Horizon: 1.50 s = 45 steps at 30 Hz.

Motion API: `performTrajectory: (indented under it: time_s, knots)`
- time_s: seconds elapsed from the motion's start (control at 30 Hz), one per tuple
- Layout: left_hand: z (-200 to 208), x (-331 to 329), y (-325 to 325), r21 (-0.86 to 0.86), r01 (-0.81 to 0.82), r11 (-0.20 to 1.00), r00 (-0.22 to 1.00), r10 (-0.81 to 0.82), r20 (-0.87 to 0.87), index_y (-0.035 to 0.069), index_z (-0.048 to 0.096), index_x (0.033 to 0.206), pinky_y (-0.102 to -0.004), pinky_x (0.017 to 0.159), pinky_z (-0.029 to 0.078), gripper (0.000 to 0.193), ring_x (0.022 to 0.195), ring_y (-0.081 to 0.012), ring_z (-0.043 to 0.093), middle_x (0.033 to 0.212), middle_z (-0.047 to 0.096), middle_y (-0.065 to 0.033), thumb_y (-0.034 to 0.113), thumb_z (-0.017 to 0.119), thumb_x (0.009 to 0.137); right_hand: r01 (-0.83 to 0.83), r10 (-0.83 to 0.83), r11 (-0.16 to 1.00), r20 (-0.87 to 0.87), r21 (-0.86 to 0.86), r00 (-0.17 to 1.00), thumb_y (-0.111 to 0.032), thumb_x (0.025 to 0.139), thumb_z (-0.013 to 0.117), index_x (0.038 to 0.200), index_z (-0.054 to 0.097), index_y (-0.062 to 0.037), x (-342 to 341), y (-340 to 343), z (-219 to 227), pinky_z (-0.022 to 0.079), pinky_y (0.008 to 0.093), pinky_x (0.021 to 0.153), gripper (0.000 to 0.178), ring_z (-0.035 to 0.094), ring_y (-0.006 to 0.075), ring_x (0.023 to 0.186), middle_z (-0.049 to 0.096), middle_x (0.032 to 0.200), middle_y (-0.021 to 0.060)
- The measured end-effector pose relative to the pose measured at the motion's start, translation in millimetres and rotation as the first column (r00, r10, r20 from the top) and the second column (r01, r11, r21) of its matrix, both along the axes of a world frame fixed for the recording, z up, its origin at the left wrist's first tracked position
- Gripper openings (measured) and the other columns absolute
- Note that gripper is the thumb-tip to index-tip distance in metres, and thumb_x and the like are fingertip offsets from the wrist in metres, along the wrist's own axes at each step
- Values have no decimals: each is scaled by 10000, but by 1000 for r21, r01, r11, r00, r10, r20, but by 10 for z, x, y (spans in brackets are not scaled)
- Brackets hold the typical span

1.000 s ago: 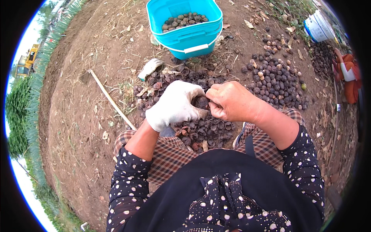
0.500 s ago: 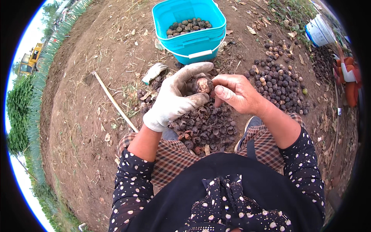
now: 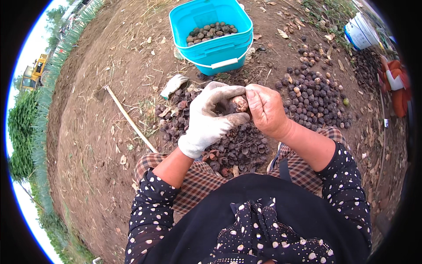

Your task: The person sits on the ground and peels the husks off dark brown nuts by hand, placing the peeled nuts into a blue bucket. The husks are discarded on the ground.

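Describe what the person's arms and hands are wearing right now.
The left hand wears a pale grey, dirt-stained work glove with a knit cuff. The right hand is bare. Both arms have dark sleeves with small pale dots, pushed up so the forearms are uncovered.

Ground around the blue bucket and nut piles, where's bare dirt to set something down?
Bare dirt lies left of the stick, out toward the grass, and between the blue bucket and the spare glove. It is crowded under both hands, where husks pile up, and right of them, where the nut pile spreads.
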<state>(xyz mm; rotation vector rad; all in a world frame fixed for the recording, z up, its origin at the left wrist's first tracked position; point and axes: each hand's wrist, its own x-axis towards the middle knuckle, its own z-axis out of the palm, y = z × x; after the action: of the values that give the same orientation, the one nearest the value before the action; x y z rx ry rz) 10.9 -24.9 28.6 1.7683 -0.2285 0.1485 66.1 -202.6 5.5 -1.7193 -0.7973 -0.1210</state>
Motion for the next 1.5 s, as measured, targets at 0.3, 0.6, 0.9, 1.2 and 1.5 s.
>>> performTrajectory:
  time_s: [0.3, 0.6, 0.9, 1.2, 1.5]
  knots:
    - [92, 56, 54, -221, -64, 973, 998, 58, -36, -7, 698, 1184, -291, 861, 525, 561, 974, -143, 619, 1060, 585, -35, -14, 884, 655, -233, 265, 963, -326, 135, 907, -130, 982, 575, 1101, 630, 58, -10, -61, 184, 511, 254, 583, 228, 633, 73, 652, 649, 808, 62]
    - [-21, 46, 81, -147, 6, 989, 998, -15, -58, -16, 695, 1179, -272, 877, 535, 509, 1001, -140, 642, 1142, 625, -67, -65, 847, 695, -165, 149, 986, -314, -27, 938, 1, 767, 571, 890, 619, 32, 0, -45, 178, 488, 298, 557, 136, 602, 125, 567, 604, 682, 127]
    - [58, 35, 32, -378, 68, 923, 978, -137, -158, -24, 682, 1214, -279, 830, 573, 541, 1005, -167, 659, 1141, 631, -60, 84, 887, 725, -71, 61, 997, -325, -17, 944, 82, 795, 473, 817, 668, 25, 209, -136, 231, 536, 291, 524, 205, 672, 135, 564, 659, 715, 71]
    - [-23, 58, 164, -433, 85, 897, 972, -169, -161, 13, 663, 1197, -300, 862, 558, 452, 1112, -164, 606, 1203, 601, -53, 138, 855, 808, -169, 225, 972, -454, 161, 862, -387, 988, 629, 1123, 631, 33, 194, -204, 166, 529, 241, 678, 442, 645, 94, 710, 639, 884, 39]
    - [24, 82, 95, -69, -15, 997, 981, 2, -195, -20, 644, 1205, -271, 877, 534, 532, 957, -114, 639, 1060, 664, -43, 0, 865, 721, -149, 123, 988, -350, -47, 929, -121, 927, 697, 1079, 658, 39, 36, -84, 144, 532, 247, 641, 224, 652, 73, 694, 687, 818, 63]
